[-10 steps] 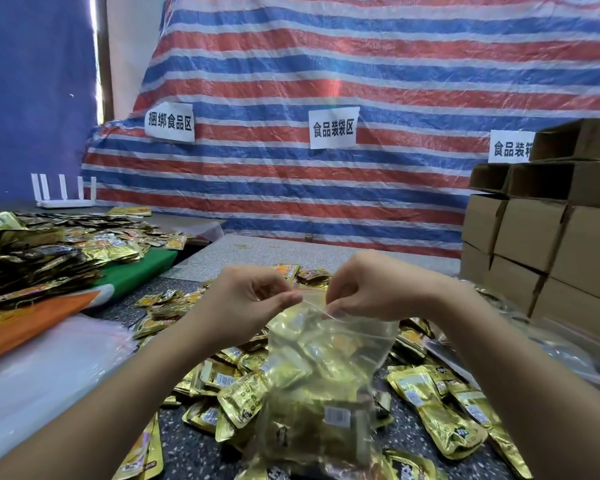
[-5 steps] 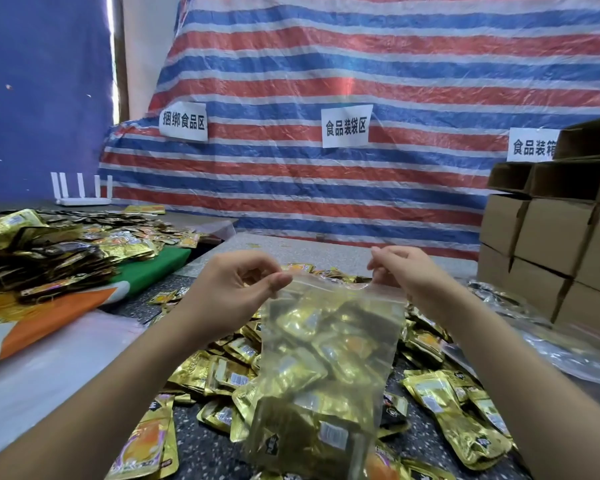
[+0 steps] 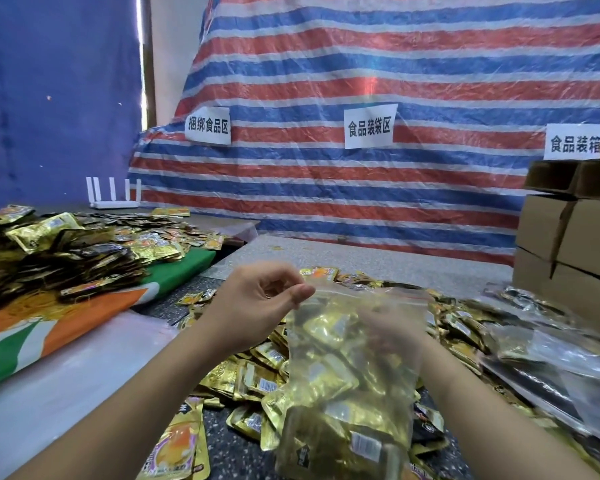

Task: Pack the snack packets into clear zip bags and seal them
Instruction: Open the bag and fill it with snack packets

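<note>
A clear zip bag point(image 3: 347, 375) filled with gold snack packets hangs upright over the table in front of me. My left hand point(image 3: 257, 299) pinches its top left corner at the red zip strip. My right hand point(image 3: 395, 329) is behind the bag's upper part, seen only blurred through the plastic, so its fingers are unclear. The bag's top right corner is held by nothing. Several loose gold packets point(image 3: 257, 372) lie on the dark speckled table under and around the bag.
A big heap of gold packets point(image 3: 66, 258) sits on an orange, white and green cloth at left. Clear plastic sheets point(image 3: 66, 382) lie near left. Filled clear bags point(image 3: 551, 358) and stacked cardboard boxes point(image 3: 568, 244) stand at right. A striped tarp hangs behind.
My right hand slid along the zip to the bag's right end, then left the top corner and dropped behind the bag. My left hand kept its pinch on the left corner.
</note>
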A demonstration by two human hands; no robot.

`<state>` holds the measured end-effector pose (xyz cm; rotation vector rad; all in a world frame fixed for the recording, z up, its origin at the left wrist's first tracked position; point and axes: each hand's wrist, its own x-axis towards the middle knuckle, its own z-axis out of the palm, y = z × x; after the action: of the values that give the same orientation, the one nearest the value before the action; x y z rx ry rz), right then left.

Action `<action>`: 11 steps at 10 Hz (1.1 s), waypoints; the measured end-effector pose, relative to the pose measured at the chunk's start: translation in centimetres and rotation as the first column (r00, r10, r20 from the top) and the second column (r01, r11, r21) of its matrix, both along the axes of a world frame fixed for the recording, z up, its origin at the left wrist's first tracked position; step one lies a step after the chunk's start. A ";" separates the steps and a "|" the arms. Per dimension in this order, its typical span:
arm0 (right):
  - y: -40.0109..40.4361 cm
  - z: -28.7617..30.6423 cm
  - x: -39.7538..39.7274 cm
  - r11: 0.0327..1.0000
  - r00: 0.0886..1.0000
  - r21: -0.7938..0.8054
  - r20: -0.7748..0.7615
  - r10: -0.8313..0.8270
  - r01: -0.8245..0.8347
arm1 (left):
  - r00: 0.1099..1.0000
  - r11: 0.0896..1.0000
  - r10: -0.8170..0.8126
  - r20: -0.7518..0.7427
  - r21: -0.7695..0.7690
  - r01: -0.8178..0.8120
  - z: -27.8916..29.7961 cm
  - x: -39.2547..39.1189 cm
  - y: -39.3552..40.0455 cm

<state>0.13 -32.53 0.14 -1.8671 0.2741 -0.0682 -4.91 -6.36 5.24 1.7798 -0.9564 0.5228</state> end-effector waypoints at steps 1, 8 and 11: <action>0.9 -1.0 0.1 0.989 0.998 0.139 0.047 -0.049 0.042 | 1.000 1.000 -0.002 -0.003 0.011 0.002 0.0 -0.2 0.0; 3.6 -1.4 2.9 0.961 0.957 0.088 -0.145 -0.250 0.264 | 1.000 1.000 0.016 -0.022 0.021 -0.016 0.4 -0.3 0.2; 1.6 -0.4 0.9 0.644 0.982 0.743 -0.174 -0.076 0.181 | 1.000 0.999 0.009 -0.013 0.035 -0.009 0.4 -0.4 -0.1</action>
<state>1.01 -30.91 -0.29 -0.9975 0.4471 0.0664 -5.31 -6.51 5.68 1.8174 -0.9546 0.5025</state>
